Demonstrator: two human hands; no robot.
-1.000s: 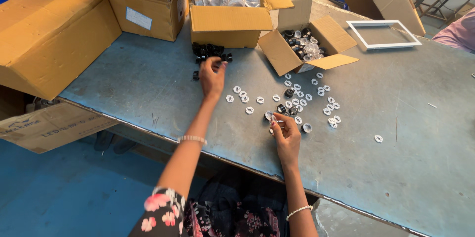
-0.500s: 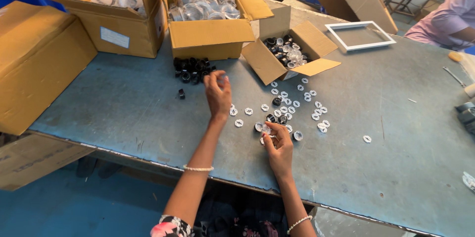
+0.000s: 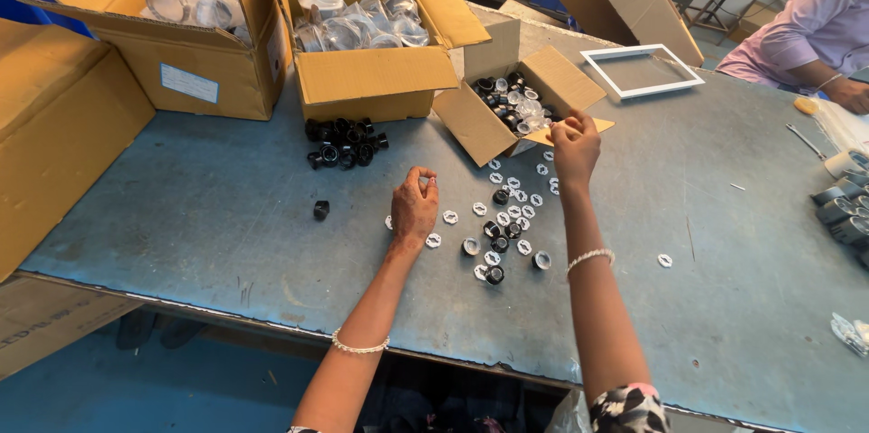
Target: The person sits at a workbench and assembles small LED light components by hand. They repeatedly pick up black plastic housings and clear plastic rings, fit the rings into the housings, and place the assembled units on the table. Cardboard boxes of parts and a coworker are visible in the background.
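I see my left hand (image 3: 414,207) pinching something too small to identify; right hand (image 3: 574,145) pinched at the small box (image 3: 507,107), contents hidden.

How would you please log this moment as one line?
left hand: pinching small part | right hand: at small open carton | white rings: scattered

Two bare forearms reach up from the near edge, both stretched away from the body. The left hand (image 3: 414,207) sits lower and nearer, palm down, its fingers (image 3: 424,181) bunched together at the tips in a pinch. The right hand (image 3: 574,145) reaches farther out and slightly right, raised, fingers curled inward with the tips drawn close. Each wrist wears a thin beaded bracelet. A floral sleeve shows at the right elbow.
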